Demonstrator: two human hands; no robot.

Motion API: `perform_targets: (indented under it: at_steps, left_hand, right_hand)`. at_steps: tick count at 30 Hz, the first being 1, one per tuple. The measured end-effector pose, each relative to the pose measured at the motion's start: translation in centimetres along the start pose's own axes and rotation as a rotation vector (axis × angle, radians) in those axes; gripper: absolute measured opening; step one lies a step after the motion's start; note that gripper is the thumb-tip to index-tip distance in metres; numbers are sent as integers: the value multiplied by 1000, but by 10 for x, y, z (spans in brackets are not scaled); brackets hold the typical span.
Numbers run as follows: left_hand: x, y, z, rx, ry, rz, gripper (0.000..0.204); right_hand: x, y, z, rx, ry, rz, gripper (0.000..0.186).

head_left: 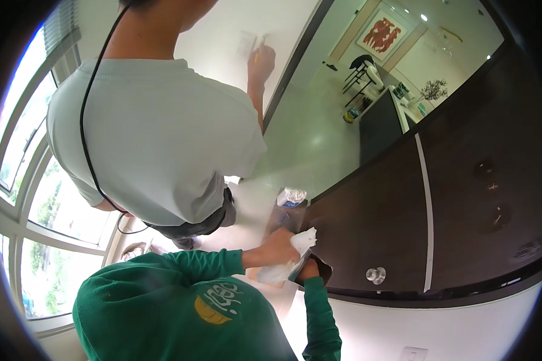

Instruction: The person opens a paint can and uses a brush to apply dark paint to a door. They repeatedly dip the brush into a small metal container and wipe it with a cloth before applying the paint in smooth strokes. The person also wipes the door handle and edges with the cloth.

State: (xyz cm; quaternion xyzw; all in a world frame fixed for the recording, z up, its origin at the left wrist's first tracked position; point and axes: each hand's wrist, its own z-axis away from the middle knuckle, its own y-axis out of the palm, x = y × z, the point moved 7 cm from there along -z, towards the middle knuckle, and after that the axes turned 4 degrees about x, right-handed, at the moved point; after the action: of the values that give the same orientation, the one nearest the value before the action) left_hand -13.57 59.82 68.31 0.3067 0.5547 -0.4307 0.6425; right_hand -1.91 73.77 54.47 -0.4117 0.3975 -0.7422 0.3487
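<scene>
My left hand is closed, fingers bent around a crumpled white sheet, paper or thin plastic; I cannot tell which. More of this whitish, partly see-through material hangs below that hand. Close by, my right hand reaches into the dark opening of a pouch or box with a pale outer side. Its fingers are hidden there. Both of my arms wear green sleeves.
A person in a light grey shirt stands ahead on the left, one hand at the white wall. A dark brown door with a round knob is on the right. A white package lies beyond my hands. Windows line the left.
</scene>
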Motion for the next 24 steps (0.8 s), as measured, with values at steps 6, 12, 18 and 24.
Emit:
perform_targets:
  at_steps: [6, 12, 18, 24]
  left_hand:
    - [-22, -1, -5, 32, 117, -34, 40]
    - [11, -10, -26, 32, -20, 26, 31]
    - [-23, -10, -27, 113, 63, 88, 25]
    - [-31, -11, -32, 155, 28, 49, 26]
  right_hand:
    - [-71, 51, -10, -551, -218, 204, 31]
    - [-51, 27, -13, -202, 228, 120, 12]
    - [-51, 35, -24, -43, 131, 121, 17]
    - [-41, 14, -13, -369, 251, 31, 16]
